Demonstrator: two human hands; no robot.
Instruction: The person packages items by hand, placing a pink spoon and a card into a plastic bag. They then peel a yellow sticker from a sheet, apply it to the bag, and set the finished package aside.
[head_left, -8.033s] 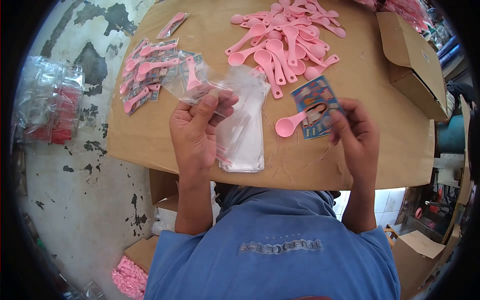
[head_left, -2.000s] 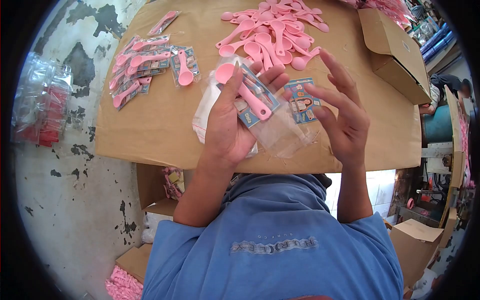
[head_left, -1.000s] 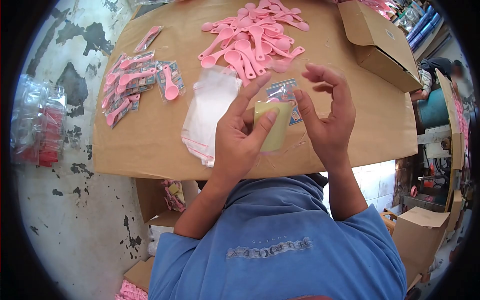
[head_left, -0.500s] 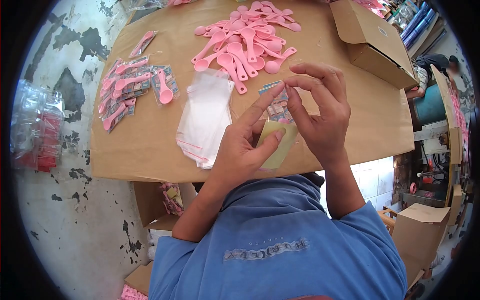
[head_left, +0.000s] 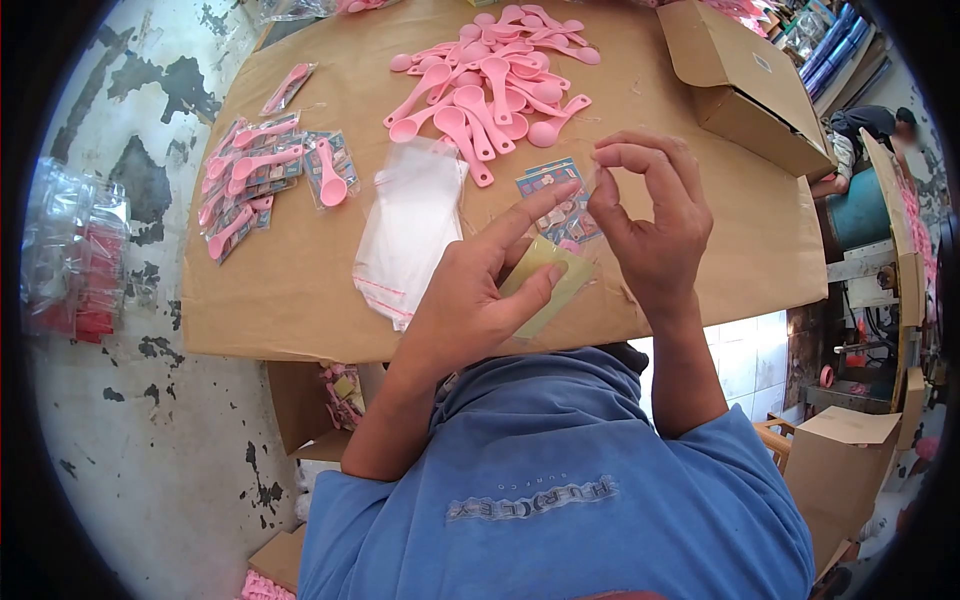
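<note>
My left hand (head_left: 485, 275) holds a yellowish-green piece (head_left: 550, 290) between thumb and fingers, its index finger stretched out over printed cards (head_left: 567, 205). Just right of the cards, my right hand (head_left: 655, 205) is raised with thumb and index finger pinched together; what they hold, if anything, is too small to make out. A stack of clear plastic bags (head_left: 412, 230) lies left of my left hand. Beyond the hands is a heap of pink spoons (head_left: 498, 80). Packed pink spoons with cards (head_left: 255, 170) lie at the table's left.
An open cardboard box (head_left: 745, 90) stands at the back right of the brown-covered table (head_left: 270, 320). Clear bags with red strips (head_left: 85, 250) are at the far left. Another person (head_left: 870, 125) is at the right edge, near more cardboard boxes (head_left: 840, 470).
My right hand has moved slightly right, away from my left index finger. More of the printed cards shows between the hands. My left hand has shifted a little left, still holding the yellowish-green piece.
</note>
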